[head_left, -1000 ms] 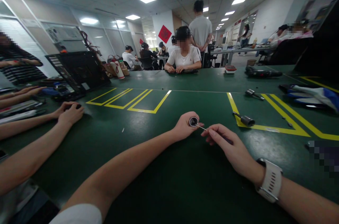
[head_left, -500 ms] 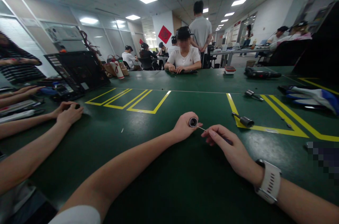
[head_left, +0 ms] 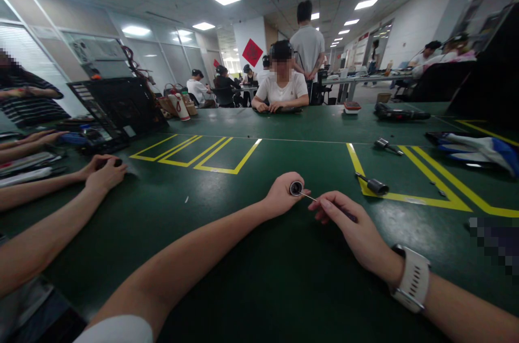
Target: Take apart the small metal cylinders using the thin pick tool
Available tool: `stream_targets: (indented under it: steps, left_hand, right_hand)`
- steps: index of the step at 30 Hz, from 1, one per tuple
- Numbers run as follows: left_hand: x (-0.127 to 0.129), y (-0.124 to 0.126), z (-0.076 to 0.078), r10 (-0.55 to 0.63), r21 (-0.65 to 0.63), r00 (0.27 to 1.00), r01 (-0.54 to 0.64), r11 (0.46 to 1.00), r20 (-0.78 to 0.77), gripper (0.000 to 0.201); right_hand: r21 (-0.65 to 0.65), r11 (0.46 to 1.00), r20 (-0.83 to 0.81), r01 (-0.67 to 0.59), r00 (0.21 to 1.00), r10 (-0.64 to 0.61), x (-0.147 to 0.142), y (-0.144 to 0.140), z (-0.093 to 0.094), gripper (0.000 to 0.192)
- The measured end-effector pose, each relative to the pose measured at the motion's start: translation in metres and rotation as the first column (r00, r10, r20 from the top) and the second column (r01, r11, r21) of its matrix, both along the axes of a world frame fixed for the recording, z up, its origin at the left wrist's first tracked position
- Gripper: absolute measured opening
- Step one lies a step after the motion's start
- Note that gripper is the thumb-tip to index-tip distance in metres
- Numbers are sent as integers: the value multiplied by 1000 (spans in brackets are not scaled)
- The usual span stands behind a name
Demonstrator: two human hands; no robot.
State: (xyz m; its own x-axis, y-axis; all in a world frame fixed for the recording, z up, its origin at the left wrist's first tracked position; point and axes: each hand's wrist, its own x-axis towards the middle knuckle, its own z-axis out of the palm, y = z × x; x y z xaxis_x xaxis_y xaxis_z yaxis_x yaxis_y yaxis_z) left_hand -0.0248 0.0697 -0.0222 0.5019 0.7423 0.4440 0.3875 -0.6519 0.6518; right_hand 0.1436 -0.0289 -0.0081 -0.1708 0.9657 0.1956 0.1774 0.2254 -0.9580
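My left hand (head_left: 283, 192) is wrapped round a small metal cylinder (head_left: 295, 188), its hollow round end facing me. The rest of the cylinder is hidden in my fingers. Between the thumb and fingers of my right hand (head_left: 344, 218) is a thin screwdriver (head_left: 308, 197) with a dark handle under the palm. Its slim shaft points left and its tip is at the cylinder's open end; how deep it reaches cannot be made out. Right of my hands lies a dark metal cylinder with a shaft (head_left: 375, 186), and beyond it a similar smaller piece (head_left: 387, 144).
Yellow tape outlines (head_left: 219, 171) mark the green table (head_left: 227, 256). Blue and white gloves (head_left: 478, 151) and a dark power tool (head_left: 399, 113) lie to the right. A co-worker's hands (head_left: 106, 174) hold something dark at left. Another person (head_left: 281, 86) sits opposite.
Both my hands, the cylinder and the screwdriver keep almost the same place. Far back at right, a walking person has shifted slightly.
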Motion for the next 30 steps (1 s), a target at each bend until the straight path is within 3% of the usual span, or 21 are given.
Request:
stream_targets:
  steps: [4,11,16,24,30]
  left_hand:
    - [0,-1,2,30,72,998,-26,997,-61,21]
    - [0,-1,0,-71,-44,995,74,996,63,25]
    - [-1,-1,0,-125,-45,988,129,991,90,25]
    - [-1,1,-1,-45,104,990,59,993,-130,19]
    - [-2,1,2,-117,104,988,127,986,-103,19]
  right_hand:
    - [-26,1000,1,-15,1000,15,1,1,-2,27]
    - [-48,997,-79,-53,996,49,0,1,-2,26]
    - [-48,998,-63,-34,998,31,0,0,1,25]
    - [-30,999,-32,41,999,-42,-1,3,-3,26]
    - [-172,985,-260,-19,965,-27,-1,6,-3,27]
